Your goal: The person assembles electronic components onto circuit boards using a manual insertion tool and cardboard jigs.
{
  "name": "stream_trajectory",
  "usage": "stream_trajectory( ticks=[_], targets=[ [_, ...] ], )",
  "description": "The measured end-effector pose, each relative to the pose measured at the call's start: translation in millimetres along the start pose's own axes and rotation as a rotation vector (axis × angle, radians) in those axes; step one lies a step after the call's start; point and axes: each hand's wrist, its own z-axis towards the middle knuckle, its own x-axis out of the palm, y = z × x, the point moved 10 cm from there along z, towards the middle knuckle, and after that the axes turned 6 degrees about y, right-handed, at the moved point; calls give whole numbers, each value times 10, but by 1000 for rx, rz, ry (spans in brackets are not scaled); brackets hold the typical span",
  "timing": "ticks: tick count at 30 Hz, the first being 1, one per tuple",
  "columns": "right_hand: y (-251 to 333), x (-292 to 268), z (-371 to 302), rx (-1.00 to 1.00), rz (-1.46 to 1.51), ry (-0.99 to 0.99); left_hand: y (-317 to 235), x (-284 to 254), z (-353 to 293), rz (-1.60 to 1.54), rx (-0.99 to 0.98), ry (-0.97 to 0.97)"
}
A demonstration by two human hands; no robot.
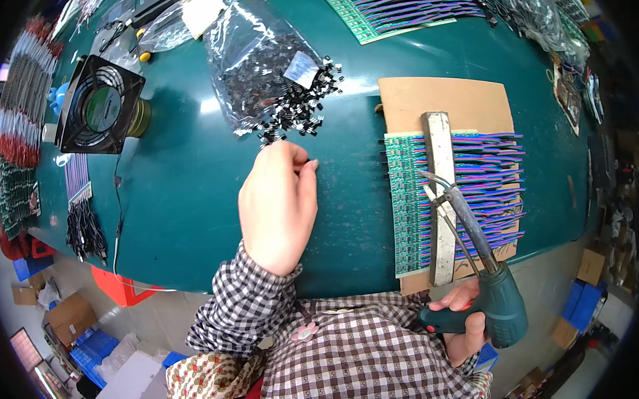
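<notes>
My left hand (279, 205) is over the table at the near edge of a spill of small black parts with shiny metal ends (295, 108). Its fingers are curled and pressed together, and whatever they hold is hidden beneath them. In my right hand (465, 319) is a soldering gun (502, 303) with a dark green pistol-shaped body and a long metal barrel. The gun's tip reaches over a worn metal bar (438, 206), which lies across a panel of green circuit boards (402, 211). Blue, red and black wires (486, 186) run rightward from these boards.
Cardboard (447, 105) lies under the boards. A clear plastic bag (244, 58) of black parts sits behind my left hand. At left stand a black fan (100, 105) and bundled wires (25, 90). Another wired panel (358, 21) lies at the back. A red bin (123, 287) is below the table edge.
</notes>
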Motion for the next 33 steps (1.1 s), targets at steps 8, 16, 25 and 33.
stream_trajectory(
  ticks=[8, 16, 25, 33],
  targets=[
    [-90, -130, 14, 97, 188, -93, -322, 378, -349, -1114, -207, 257],
    [68, 56, 261, 140, 35, -109, -1048, 321, -619, -836, 498, 404],
    [31, 78, 291, 202, -6, -61, -1154, 344, -679, -833, 478, 353],
    [91, 200, 297, 221, -144, -31, -982, 491, -686, -836, 112, 645]
  ],
)
